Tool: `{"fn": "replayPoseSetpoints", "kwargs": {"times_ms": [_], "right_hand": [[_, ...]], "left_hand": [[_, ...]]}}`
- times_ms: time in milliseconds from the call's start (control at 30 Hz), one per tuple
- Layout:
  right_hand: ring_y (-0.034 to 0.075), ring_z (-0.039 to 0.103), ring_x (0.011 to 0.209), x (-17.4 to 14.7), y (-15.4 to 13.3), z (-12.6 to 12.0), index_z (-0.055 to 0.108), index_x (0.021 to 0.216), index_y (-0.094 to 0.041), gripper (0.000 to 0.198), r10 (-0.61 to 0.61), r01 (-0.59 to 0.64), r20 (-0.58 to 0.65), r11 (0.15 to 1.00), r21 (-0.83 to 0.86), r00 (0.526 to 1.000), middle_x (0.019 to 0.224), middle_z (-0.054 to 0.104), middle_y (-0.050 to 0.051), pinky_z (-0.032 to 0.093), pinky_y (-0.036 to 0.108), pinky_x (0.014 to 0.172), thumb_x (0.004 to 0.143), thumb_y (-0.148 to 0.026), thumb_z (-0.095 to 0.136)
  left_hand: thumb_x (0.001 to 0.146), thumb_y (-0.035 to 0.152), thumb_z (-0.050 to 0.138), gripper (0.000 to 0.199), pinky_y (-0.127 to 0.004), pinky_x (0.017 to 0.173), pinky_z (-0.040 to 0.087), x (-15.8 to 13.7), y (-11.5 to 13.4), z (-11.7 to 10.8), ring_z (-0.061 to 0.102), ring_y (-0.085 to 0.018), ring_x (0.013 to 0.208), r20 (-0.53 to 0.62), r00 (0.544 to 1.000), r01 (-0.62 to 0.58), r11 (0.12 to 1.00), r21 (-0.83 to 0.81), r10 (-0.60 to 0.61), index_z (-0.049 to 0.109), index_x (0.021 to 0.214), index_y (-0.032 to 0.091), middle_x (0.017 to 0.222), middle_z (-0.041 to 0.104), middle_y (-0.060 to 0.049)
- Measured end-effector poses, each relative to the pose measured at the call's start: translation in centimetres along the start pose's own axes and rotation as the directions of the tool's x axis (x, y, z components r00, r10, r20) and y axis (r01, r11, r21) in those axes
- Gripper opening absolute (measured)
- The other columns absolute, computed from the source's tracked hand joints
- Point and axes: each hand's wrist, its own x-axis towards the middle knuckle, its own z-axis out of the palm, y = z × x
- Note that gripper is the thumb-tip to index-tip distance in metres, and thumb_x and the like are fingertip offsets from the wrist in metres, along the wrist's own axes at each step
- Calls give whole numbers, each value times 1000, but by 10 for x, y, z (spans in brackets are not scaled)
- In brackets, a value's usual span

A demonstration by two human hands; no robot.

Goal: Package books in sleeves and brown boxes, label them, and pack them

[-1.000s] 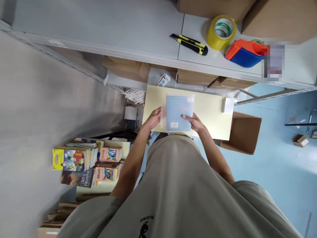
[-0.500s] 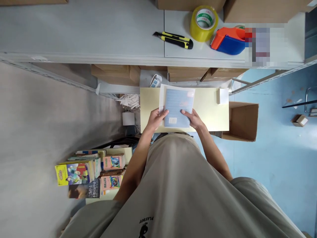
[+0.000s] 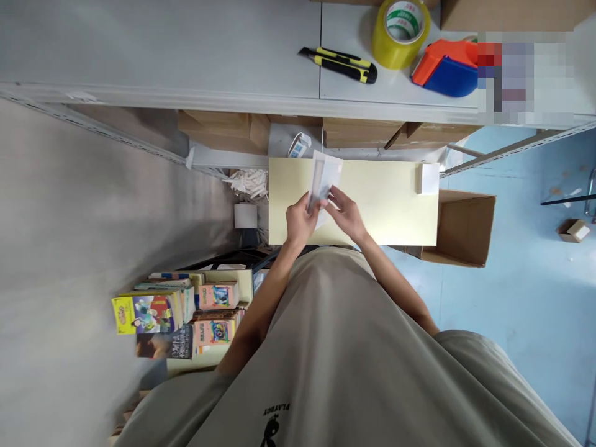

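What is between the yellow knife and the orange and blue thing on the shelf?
In the head view, the yellow tape roll sits between the utility knife and the orange and blue tape dispenser on the grey shelf.

A small table (image 3: pixel 386 205) stands before the shelf (image 3: pixel 186 56). On the shelf lie a knife (image 3: pixel 339 64), a tape roll (image 3: pixel 399 25) to its right, and a dispenser (image 3: pixel 444 61) further right. An open box (image 3: pixel 465 226) sits right of the table, stacked books (image 3: pixel 181 310) to its left. A small block (image 3: pixel 428 179) rests on the table's right end.
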Motion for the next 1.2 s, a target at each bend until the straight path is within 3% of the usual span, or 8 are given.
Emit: {"fn": "replayPoseSetpoints", "kwargs": {"times_ms": [167,400,633,733,867,1000,1100,1200], "right_hand": [[28,75,108,-14,-16,29,74,110,-27,75,-35,37,26,998,-56,999,106,79,6,66,38,94,89,-99,82],[18,42,73,-11,-19,11,48,79,-29,85,-105,111,57,986,-123,993,72,46,-3,38,34,65,97,-111,56],[15,38,72,-7,-30,-10,50,73,-26,85,-160,165,90,985,-49,983,72,41,-4,40,32,64,96,-106,66],[16,48,72,-5,-33,-22,60,76,-26,83,-79,73,122,996,50,989,73,51,-2,51,32,66,90,-107,74],[25,70,83,-7,-30,-34,75,85,-28,81,47,-73,176,987,141,983,79,70,2,65,39,75,84,-109,79],[34,82,111,-13,-23,-33,83,104,-29,82,101,-149,225,967,205,969,99,85,7,71,49,95,84,-108,77],[37,84,122,-15,-17,-32,84,115,-28,87,122,-178,227,954,243,966,109,89,9,72,52,102,83,-108,77],[38,85,125,-16,-11,-34,84,117,-28,87,138,-195,225,947,256,965,114,91,9,73,52,103,79,-106,83]], "left_hand": [[116,21,66,47,-38,91,67,-11,18,9,92,-37,107,103,995,-49,932,359,13,78,161,20,120,94,-17],[114,30,71,64,-43,112,72,-28,31,7,87,-38,137,131,989,-117,891,438,66,63,175,13,156,83,-25],[105,35,73,66,-43,118,72,-38,34,-12,88,-34,134,94,983,-174,959,223,156,71,170,23,165,80,-12],[114,47,67,54,-44,127,67,-27,29,-26,83,-32,145,1,987,-161,987,3,161,76,162,25,160,83,-11],[104,74,84,78,-51,135,60,-4,10,-47,65,-38,168,-46,996,-81,969,-232,73,71,161,24,171,74,-17],[84,92,92,86,-45,99,75,-3,-7,-59,86,-39,125,254,966,178,849,-497,-54,80,132,21,132,89,-16],[72,86,102,79,-38,74,71,-13,-8,-59,85,-31,90,288,948,276,796,-539,-134,82,111,20,99,88,-9],[66,77,108,77,-35,70,67,-19,-5,-57,81,-27,81,324,935,319,748,-582,-146,83,110,18,93,85,-7]]}}
